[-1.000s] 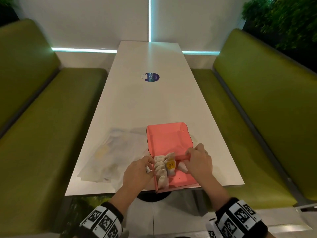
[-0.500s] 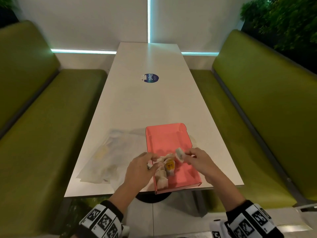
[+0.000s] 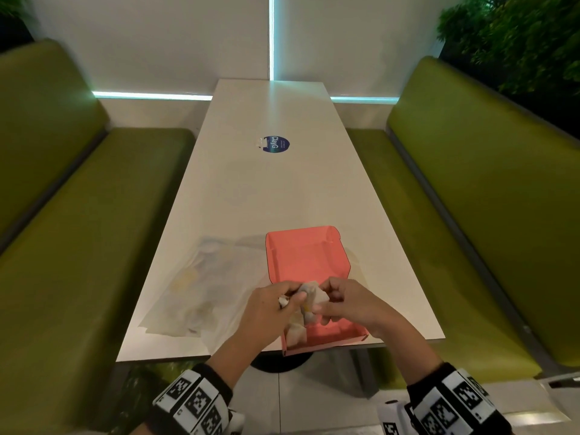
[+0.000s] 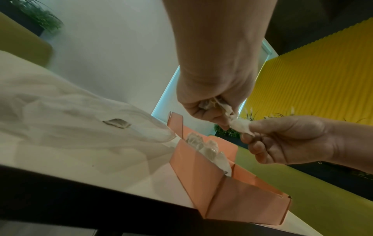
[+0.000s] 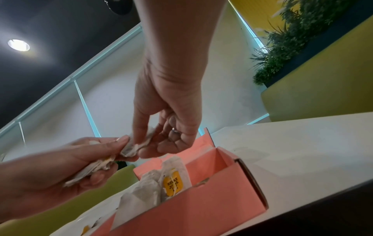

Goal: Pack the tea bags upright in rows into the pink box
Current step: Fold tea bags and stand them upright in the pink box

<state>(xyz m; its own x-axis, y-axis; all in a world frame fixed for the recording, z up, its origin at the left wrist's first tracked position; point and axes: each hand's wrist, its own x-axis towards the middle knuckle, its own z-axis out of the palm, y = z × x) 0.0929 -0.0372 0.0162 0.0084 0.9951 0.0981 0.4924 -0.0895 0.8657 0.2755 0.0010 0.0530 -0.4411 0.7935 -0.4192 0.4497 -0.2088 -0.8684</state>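
The pink box (image 3: 306,259) lies open at the table's near edge, its lid folded away from me. A row of white tea bags (image 5: 149,191) stands along its left wall, one showing a yellow tag (image 5: 173,185). Just above the box, both hands pinch one white tea bag (image 3: 314,291) between them. My left hand (image 3: 290,299) holds its left end and also has crumpled paper and string (image 5: 95,167) tucked in its palm. My right hand (image 3: 324,301) pinches the right end with thumb and fingers. In the left wrist view the tea bag (image 4: 241,126) hangs between the fingertips.
A crumpled clear plastic bag (image 3: 204,287) lies on the white table (image 3: 282,196) left of the box. A round blue sticker (image 3: 276,144) sits farther up the table. Green benches (image 3: 81,246) flank both sides. The box's near end overhangs the table edge slightly.
Both hands have lifted off the box walls. My right hand brought a tea bag up from the box to my left hand, and both now pinch it above the box.
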